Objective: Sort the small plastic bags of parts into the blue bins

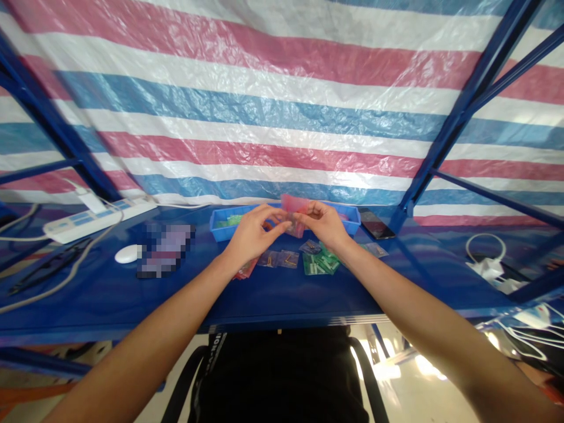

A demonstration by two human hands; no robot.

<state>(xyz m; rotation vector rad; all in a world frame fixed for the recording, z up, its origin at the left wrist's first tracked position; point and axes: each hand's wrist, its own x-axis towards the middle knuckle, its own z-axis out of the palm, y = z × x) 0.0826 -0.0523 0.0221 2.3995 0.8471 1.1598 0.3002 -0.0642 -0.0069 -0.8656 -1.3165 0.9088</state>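
Observation:
My left hand (pixel 252 232) and my right hand (pixel 324 223) meet above the blue table (pixel 176 294), both pinching a small translucent red plastic bag (pixel 294 207). Whatever is inside the bag is too small to make out. Just behind the hands a shallow blue tray (pixel 219 226) holds green and red pieces. Under the hands lie several small clear bags with thin sticks inside (pixel 279 258), several green bags (pixel 319 262) and a red one (pixel 245 270).
A white power strip (pixel 83 222) with cables lies at the left, a white mouse (pixel 127 254) beside a blurred patch. A dark phone (pixel 377 224) rests right of the tray, a white charger with cable (pixel 488 267) further right. Blue frame bars and a striped tarp stand behind.

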